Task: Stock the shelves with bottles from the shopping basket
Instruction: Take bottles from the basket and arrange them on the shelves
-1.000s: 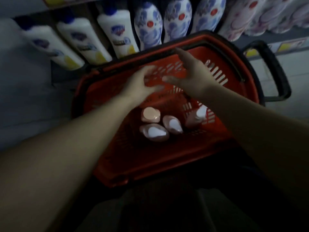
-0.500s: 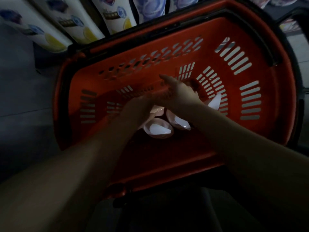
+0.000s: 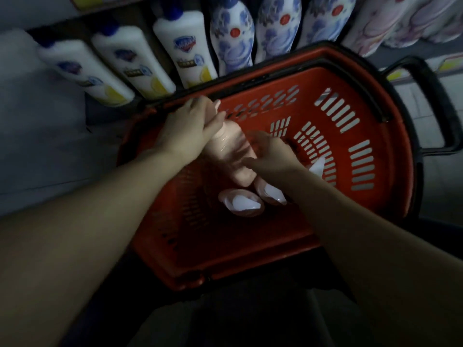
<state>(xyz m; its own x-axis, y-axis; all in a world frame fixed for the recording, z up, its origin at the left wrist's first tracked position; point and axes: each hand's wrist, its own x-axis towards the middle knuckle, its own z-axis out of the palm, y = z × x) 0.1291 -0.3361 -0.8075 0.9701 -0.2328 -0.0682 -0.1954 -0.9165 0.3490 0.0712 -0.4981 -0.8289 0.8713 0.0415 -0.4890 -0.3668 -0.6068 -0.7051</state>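
Dim, underexposed view with soft blur throughout, heavy shadow along the bottom (wide-angle bending at the edges).

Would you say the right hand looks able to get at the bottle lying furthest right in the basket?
Probably yes. The far-right bottle lies uncovered just beside the right hand in the open basket; the hand need only leave the lifted bottle, which the left hand grips.
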